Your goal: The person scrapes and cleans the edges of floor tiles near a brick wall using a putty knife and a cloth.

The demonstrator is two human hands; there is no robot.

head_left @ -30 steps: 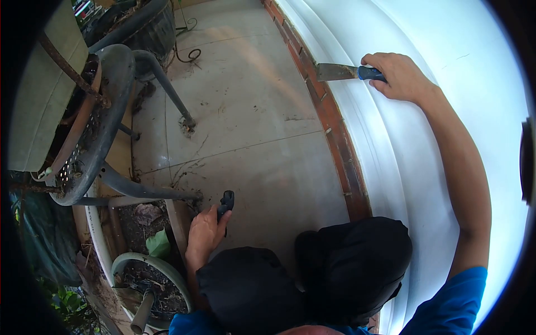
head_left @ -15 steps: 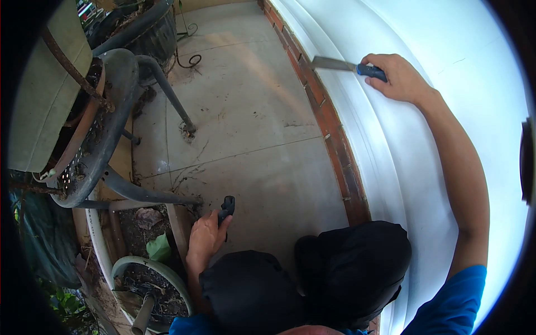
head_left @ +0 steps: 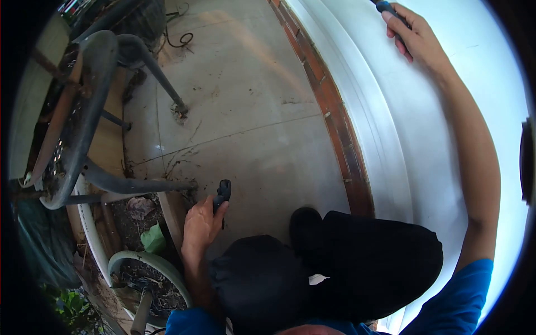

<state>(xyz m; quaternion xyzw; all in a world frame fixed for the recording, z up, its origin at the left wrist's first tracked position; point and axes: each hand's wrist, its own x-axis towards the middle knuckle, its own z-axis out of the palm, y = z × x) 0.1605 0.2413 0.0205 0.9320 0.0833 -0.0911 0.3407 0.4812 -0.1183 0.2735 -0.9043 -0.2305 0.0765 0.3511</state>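
Note:
At the top right my right hand (head_left: 412, 34) grips the dark blue handle of a scraper (head_left: 385, 6), held over the white wall (head_left: 368, 33). The scraper's blade is out of view past the top edge. Lower down, left of my knees, my left hand (head_left: 203, 223) is closed around a black tool handle (head_left: 223, 192) just above the tiled floor (head_left: 257, 162). What that tool's other end looks like is hidden. White moulding (head_left: 385, 145) runs along the wall's foot, beside a strip of red-brown brick (head_left: 338, 125).
A grey metal chair (head_left: 92, 111) with rusty parts stands at the left, its legs on the floor. Behind it is a dark plant pot (head_left: 137, 25). A round green pot (head_left: 125, 258) with soil sits at the lower left. My black-clad knees (head_left: 262, 279) fill the bottom.
My right hand has moved up along the wall, carrying the scraper mostly out of view. My right knee has swung outward to the right. The camera view has shifted slightly; my left hand keeps its grip.

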